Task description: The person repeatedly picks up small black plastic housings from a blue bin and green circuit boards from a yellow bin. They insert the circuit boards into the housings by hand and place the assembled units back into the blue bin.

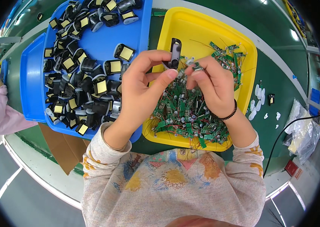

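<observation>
My left hand (144,77) is closed on a black plastic housing (175,53), held upright between thumb and fingers with its hollow side showing. Just to its right, my right hand (213,81) pinches a small green circuit board (197,67) between thumb and forefinger. The board and the housing are a short way apart. Both hands are above a yellow tray (175,19), where a heap of green circuit boards (182,109) with thin wires lies. To the left, a blue tray (103,38) carries many black housings (69,62) with pale yellow pads.
A second blue tray (31,83) sits farther left. On the green table at right are white plastic pieces (258,99), a small black part (271,99), a clear plastic bag (302,130) and a black cable (281,130). Another person's pink sleeve (6,113) shows at far left.
</observation>
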`<state>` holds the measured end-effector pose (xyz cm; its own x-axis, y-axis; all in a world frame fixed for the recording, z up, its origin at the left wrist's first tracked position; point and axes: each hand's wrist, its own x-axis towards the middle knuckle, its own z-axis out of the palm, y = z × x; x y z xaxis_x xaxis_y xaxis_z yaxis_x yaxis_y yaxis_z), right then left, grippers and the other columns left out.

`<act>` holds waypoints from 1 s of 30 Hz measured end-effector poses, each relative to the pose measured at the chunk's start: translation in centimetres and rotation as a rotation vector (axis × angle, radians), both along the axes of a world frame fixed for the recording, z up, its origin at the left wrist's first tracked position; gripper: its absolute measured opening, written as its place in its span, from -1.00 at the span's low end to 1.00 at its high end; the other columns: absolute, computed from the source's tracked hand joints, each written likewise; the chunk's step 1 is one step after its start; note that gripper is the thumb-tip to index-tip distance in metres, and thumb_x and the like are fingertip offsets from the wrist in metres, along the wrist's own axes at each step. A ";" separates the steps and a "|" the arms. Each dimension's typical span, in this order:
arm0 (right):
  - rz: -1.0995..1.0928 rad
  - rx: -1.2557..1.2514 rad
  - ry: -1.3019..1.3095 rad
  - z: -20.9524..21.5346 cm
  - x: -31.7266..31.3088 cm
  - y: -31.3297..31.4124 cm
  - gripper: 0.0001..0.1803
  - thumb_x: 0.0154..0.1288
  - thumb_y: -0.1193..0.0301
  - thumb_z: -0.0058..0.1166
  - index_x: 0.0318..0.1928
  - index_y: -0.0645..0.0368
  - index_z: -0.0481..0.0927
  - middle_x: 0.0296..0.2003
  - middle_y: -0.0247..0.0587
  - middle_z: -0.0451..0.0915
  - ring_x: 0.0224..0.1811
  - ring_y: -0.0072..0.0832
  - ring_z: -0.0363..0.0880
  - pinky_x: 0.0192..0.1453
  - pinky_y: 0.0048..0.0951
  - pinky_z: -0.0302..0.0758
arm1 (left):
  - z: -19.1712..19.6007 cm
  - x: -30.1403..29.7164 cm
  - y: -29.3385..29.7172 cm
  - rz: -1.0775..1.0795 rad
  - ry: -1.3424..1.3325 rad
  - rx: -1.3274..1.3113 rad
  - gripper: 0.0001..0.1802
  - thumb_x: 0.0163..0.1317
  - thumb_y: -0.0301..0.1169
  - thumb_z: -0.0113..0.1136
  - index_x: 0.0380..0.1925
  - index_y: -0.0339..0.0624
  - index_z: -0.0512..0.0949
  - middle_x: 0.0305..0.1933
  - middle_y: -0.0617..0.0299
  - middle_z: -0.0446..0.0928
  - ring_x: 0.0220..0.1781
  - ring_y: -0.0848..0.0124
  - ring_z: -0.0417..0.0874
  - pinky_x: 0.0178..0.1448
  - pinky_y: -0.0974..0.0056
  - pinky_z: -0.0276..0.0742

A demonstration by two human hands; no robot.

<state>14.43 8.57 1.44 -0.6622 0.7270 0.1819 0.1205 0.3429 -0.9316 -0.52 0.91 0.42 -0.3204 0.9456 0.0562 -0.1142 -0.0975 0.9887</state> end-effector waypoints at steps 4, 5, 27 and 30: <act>0.018 0.114 -0.090 0.2 0.1 0.0 -0.90 0.16 0.43 0.01 -0.42 0.20 0.50 -0.67 -0.23 0.43 -0.66 -0.44 0.45 -0.58 -0.53 0.31 | -0.4 0.2 0.1 -0.017 0.027 0.040 -0.75 0.05 -0.61 0.13 -0.22 -0.36 0.44 -0.12 0.13 0.39 -0.13 0.43 0.51 -0.08 0.37 0.54; 0.022 0.154 -0.102 0.2 0.1 0.1 -0.89 0.16 0.43 0.02 -0.43 0.20 0.50 -0.68 -0.21 0.42 -0.68 -0.43 0.44 -0.59 -0.52 0.30 | -0.5 0.2 0.1 -0.014 0.038 0.045 -0.75 0.05 -0.62 0.13 -0.22 -0.36 0.44 -0.13 0.13 0.39 -0.13 0.42 0.51 -0.08 0.37 0.54; -0.124 0.558 -0.025 -0.3 -0.2 -0.3 -0.87 -0.02 0.48 0.15 -0.59 0.17 0.47 -0.79 -0.28 0.36 -0.79 -0.40 0.35 -0.72 -0.46 0.24 | -0.2 1.0 -0.1 -0.012 0.071 0.091 -0.78 0.06 -0.59 0.11 -0.24 -0.33 0.45 -0.13 0.12 0.41 -0.09 0.40 0.50 -0.09 0.35 0.52; -0.122 0.573 -0.015 -0.3 -0.2 -0.4 -0.87 -0.03 0.48 0.15 -0.59 0.16 0.47 -0.79 -0.28 0.35 -0.79 -0.40 0.35 -0.72 -0.46 0.24 | 0.1 1.0 -0.2 -0.013 0.075 0.086 -0.80 0.06 -0.59 0.11 -0.25 -0.32 0.45 -0.14 0.11 0.41 -0.10 0.40 0.50 -0.09 0.36 0.52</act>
<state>14.25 8.19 1.10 -0.5853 0.5864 0.5600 0.2020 0.7743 -0.5997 0.51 0.74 0.53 -0.3002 0.9403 0.1604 -0.0415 -0.1809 0.9826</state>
